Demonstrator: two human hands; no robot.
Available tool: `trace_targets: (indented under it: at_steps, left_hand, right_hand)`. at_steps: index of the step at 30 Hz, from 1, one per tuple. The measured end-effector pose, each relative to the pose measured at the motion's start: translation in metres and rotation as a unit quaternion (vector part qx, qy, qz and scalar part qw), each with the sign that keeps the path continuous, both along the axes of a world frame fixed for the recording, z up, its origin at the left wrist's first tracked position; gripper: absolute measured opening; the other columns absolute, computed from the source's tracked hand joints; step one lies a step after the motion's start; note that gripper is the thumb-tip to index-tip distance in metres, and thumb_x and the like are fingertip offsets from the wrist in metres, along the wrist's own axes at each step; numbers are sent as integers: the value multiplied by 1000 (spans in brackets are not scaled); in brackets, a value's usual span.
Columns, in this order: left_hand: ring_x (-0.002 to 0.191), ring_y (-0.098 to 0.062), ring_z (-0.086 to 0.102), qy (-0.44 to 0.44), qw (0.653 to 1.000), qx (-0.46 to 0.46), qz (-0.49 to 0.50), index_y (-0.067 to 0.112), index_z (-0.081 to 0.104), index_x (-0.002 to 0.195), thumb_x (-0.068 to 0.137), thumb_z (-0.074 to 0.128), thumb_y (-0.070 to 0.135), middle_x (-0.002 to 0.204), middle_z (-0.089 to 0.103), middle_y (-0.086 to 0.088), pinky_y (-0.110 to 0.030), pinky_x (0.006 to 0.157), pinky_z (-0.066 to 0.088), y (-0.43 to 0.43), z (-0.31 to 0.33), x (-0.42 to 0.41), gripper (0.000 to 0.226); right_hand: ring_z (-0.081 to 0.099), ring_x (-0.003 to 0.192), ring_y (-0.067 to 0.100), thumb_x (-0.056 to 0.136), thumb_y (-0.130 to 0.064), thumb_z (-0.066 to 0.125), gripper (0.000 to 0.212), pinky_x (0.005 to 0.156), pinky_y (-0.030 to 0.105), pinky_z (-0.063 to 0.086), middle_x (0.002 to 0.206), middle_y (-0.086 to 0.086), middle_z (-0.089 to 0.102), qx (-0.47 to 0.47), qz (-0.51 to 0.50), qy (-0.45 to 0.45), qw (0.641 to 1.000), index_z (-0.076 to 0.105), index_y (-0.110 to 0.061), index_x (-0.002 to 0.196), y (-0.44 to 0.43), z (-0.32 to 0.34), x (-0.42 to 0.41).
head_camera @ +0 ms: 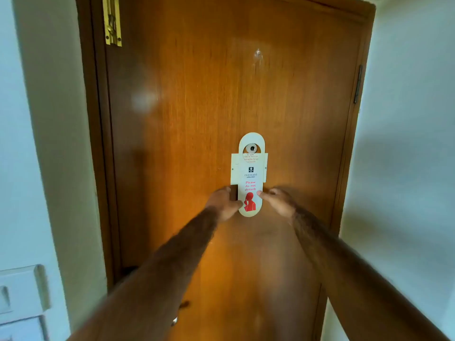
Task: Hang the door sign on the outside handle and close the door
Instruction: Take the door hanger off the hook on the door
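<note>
A white door sign (pixel 250 173) with red "Please do not disturb" lettering and a red figure hangs flat against the brown wooden door (pixel 197 119). Its top hole sits around a small round metal peg (pixel 251 148). My left hand (pixel 225 203) pinches the sign's lower left edge. My right hand (pixel 277 201) is at its lower right edge, thumb tip on the sign; it is blurred. The door stands shut in its frame. Part of a metal handle (pixel 174 321) shows under my left forearm.
A brass bolt (pixel 112 20) is fixed at the door's top left. A dark hinge (pixel 358 83) sits on the right edge. White walls flank the door, and a white switch plate (pixel 22 289) is on the left wall.
</note>
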State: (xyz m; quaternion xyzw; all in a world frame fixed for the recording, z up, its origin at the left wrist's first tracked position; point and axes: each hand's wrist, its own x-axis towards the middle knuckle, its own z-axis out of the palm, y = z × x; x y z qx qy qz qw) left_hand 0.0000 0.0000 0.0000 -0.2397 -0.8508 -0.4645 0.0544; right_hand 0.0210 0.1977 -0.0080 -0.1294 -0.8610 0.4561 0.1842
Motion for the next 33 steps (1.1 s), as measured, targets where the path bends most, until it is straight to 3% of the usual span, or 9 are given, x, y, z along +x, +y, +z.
trace_targets:
  at_steps: [3,9,15,19,23,30,33]
  left_hand:
    - [131,-29,59,-25,999,26,-18,12,53,144,94,72,30,145,60,-6,-35,101,51,12,-6,-7,57]
    - [128,-28,62,-18,999,34,5,11,55,141,92,74,31,141,64,-6,-38,101,54,30,-14,-17,56]
    - [130,-27,60,16,1000,6,14,12,52,146,93,73,31,146,60,-4,-38,105,52,36,-16,-15,60]
    - [131,-27,58,27,999,9,16,12,50,149,93,73,29,149,57,-4,-38,107,50,35,-8,-12,62]
    - [132,-26,58,45,999,8,23,13,47,150,95,71,30,152,54,-3,-36,105,50,27,5,-7,63]
    - [126,-25,62,42,997,38,53,11,58,139,96,70,28,141,63,-6,-37,106,50,1,22,-2,48]
    - [120,-25,66,39,995,68,61,11,61,129,94,72,35,135,67,-7,-38,98,56,-17,27,0,45]
  right_hand:
    - [68,100,12,100,-44,65,44,71,19,49,129,3,74,-50,27,42,998,68,-13,132,-3,-7,-10]
    - [68,87,5,98,-41,68,30,63,16,50,118,0,76,-56,-20,83,995,68,-16,116,-7,-15,-22]
    - [71,93,13,102,-36,64,37,71,22,58,123,6,76,-45,-39,105,993,70,-8,126,-4,-15,-24]
    - [68,96,15,104,-29,63,34,69,18,55,125,7,75,12,-76,113,991,71,-6,128,-1,-8,-22]
    - [74,104,22,101,-22,68,31,93,39,62,123,10,76,17,-114,142,983,73,-5,126,-2,6,-16]
    - [75,89,14,95,-16,76,28,82,27,63,119,9,77,-40,-70,166,983,74,-4,120,-16,22,-4]
    - [76,95,20,96,-15,74,32,88,36,63,124,11,75,-77,-39,168,982,71,-2,125,-31,26,-1]
